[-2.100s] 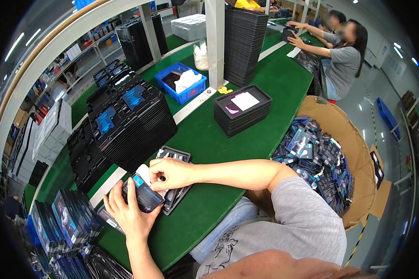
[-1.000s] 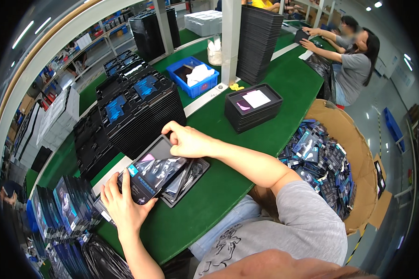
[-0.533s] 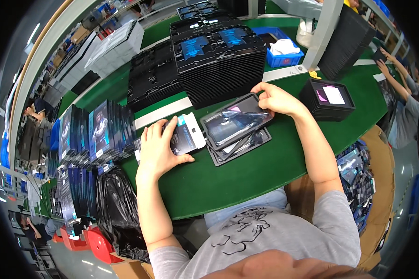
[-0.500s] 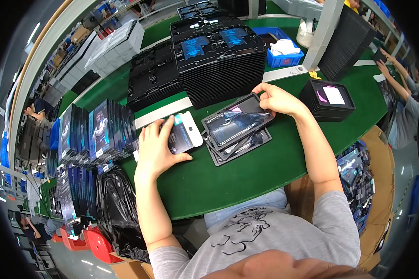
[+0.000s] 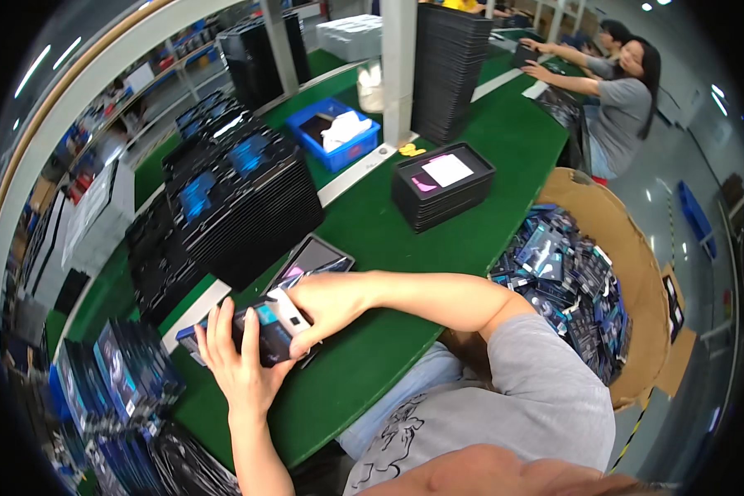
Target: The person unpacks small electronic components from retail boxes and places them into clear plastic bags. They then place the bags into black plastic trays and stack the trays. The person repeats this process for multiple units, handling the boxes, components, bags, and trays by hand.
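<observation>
My left hand [image 5: 241, 364] is wrapped round a small dark, printed cardboard box [image 5: 273, 337], its fingers over the far side and its thumb near the front edge. A white end piece [image 5: 286, 312] sticks out of this box on the right. My right hand [image 5: 331, 304] pinches that white end between thumb and fingers, partly hiding it. Just behind my right hand lies a shallow black plastic tray [image 5: 316, 253] with clear film in it; the hand and forearm cover part of it. Another dark box [image 5: 188, 339] rests beside the left fingers.
Large black trays [image 5: 248, 207] are stacked at the back left. A stack of small black trays [image 5: 443, 194] and a blue bin [image 5: 347, 153] stand farther back. Printed boxes [image 5: 124, 372] line the left. A big carton [image 5: 636, 289] full of boxes sits right. Two people [image 5: 624, 107] work beyond.
My view has swung to the right. My right hand has left the black tray and moved over to the box's white end. The left hand stays at the box, now gripping it.
</observation>
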A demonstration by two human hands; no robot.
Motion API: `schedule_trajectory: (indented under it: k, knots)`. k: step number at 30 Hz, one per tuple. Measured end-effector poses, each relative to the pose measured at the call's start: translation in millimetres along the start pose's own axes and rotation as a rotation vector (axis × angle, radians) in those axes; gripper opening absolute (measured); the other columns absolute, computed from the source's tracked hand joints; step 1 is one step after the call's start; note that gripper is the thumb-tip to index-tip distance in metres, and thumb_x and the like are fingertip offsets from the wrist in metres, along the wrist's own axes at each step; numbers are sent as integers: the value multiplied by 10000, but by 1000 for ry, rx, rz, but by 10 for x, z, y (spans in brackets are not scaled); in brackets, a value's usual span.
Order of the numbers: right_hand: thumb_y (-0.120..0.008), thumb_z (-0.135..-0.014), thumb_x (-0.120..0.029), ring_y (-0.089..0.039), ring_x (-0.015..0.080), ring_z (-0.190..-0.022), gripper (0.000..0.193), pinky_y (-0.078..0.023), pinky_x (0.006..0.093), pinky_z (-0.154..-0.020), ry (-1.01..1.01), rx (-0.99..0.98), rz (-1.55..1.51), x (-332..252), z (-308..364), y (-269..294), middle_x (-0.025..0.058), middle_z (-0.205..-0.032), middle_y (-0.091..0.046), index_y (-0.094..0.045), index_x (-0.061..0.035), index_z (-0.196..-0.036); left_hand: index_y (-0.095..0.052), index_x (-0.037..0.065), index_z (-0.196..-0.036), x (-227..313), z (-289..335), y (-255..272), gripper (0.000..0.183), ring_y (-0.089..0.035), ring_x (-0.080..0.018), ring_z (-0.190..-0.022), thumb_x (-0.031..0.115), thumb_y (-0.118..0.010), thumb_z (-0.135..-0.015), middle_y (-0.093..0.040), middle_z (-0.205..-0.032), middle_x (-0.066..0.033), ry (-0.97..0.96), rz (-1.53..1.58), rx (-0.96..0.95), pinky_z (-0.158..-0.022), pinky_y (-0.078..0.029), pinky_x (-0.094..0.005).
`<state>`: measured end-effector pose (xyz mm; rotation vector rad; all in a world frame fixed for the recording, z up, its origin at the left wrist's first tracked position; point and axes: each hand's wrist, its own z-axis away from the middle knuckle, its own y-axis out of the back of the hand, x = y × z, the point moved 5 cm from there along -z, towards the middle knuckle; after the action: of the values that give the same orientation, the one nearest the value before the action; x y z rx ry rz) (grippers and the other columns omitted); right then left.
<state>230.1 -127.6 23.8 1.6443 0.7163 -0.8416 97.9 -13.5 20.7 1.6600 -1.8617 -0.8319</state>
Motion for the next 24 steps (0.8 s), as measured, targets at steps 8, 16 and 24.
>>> schedule_trajectory:
  k: [8, 16, 24]
  knots:
    - [-717, -842, -196, -588, 91, -490, 209, -465, 233, -441, -77, 375, -466, 296, 101, 427, 45, -679, -645, -647, -4, -885, -453, 108, -1389, -77, 90, 217, 710, -343, -460, -1367, 392, -764, -818, -344, -1496, -252, -54, -86, 300, -1112, -263, -610]
    - [-739, -780, -21, -631, 198, -934, 883, -540, 292, -733, 883, 381, -877, 98, 423, 1066, 187, -1357, -518, -282, -227, -1507, -453, 94, -1373, -128, 23, 218, 594, -412, -443, -1319, 198, -723, -853, -432, -1437, -227, 5, -17, 272, -1069, -335, -540]
    - [-766, -829, -79, -643, 117, -861, 532, -543, 269, -791, 327, 300, -653, 256, 193, 646, 82, -981, -669, -528, -50, -1304, -568, 78, -1271, -148, -3, 74, 570, -421, -405, -1323, 115, -772, -740, -469, -1415, -166, 94, 64, 43, -1081, -338, -509]
